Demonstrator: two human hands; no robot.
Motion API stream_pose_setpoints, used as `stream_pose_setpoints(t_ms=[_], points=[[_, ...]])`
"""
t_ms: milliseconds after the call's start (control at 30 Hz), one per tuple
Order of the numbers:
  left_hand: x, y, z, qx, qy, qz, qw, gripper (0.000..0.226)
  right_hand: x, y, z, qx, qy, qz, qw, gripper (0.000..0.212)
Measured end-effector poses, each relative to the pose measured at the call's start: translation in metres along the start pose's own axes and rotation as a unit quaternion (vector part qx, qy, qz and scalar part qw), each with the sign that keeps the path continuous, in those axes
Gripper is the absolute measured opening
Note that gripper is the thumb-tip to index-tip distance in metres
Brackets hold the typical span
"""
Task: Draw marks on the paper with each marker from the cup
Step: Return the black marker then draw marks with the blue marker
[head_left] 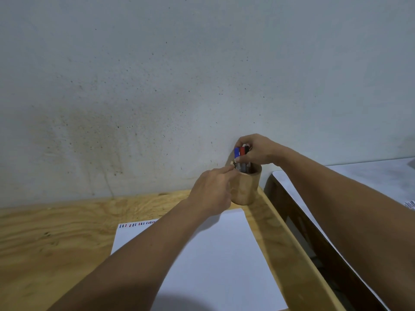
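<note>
A round wooden cup point(246, 187) stands at the back right of the plywood table, against the wall. Three markers stick up from it, with a blue cap point(237, 152), a red cap point(242, 151) and a black cap point(247, 149). My right hand point(256, 150) closes its fingers around the tops of the markers. My left hand point(212, 190) holds the cup's left side, fingertips at its rim. A white sheet of paper point(213, 254) lies in front of the cup. A row of short blue and red marks point(137, 224) runs along its top left edge.
The plywood table point(56, 239) meets a stained grey wall point(157, 86) behind. On the right, past a narrow gap, a white table with a dark edge point(298, 198) carries a small printed label point(409, 205).
</note>
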State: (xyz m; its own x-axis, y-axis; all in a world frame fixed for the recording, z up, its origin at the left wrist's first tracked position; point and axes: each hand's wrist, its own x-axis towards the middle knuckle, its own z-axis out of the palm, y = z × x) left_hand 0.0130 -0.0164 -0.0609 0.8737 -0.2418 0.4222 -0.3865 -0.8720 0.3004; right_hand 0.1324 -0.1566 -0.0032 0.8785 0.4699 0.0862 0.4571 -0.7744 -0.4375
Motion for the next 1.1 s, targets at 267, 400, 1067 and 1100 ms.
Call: stream_pose_setpoints(t_ms=[267,400,1067,1100], points=[[0.006,0.001,0.000,-0.065,-0.046,-0.048,0.996,0.053,-0.018,-0.014,-0.032,0.195,0.109,0.020,0.975,0.015],[0.010,0.001,-0.011,-0.202,0.030,-0.118,0.972,0.046,-0.032,-0.034,-0.046,0.243,0.168,-0.040,0.955,0.015],[-0.028,-0.035,-0.080,-0.509,0.173,-0.248,0.806,0.009,-0.061,-0.084,0.009,0.139,0.044,-0.123,0.982,0.015],[-0.030,-0.037,-0.080,-0.509,0.175,-0.252,0.804,0.007,-0.061,-0.085,0.013,0.144,0.056,-0.128,0.980,0.015]])
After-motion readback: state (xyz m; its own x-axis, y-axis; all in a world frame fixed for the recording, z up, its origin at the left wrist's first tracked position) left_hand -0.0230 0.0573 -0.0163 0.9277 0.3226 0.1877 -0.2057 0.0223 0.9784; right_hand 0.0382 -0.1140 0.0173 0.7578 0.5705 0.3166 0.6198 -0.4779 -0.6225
